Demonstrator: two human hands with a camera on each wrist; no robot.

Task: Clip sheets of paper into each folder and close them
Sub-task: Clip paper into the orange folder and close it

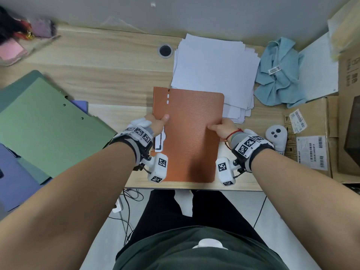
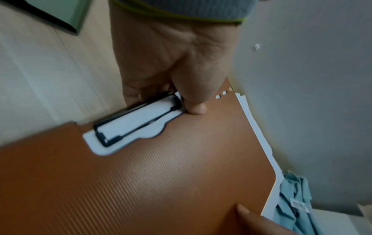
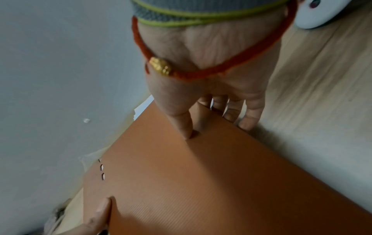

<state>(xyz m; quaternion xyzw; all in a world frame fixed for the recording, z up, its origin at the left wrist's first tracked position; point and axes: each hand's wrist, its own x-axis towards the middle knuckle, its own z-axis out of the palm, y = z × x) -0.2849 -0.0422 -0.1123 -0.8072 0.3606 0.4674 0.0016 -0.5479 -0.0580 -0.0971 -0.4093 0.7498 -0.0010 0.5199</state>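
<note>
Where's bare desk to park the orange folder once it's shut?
Bare wood lies between the green folder, cable hole and orange folder. The right side is crowded: paper stack, blue cloth, cardboard boxes. Both the left hand and right hand grip the orange folder.

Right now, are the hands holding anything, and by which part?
Both grip the closed orange folder: the left hand at its spine edge beside the clip, the right hand at the opposite open edge.

Light wood desk [image 1: 109,78] against grey wall [image 1: 194,14]; tiled floor [image 1: 272,209].
</note>
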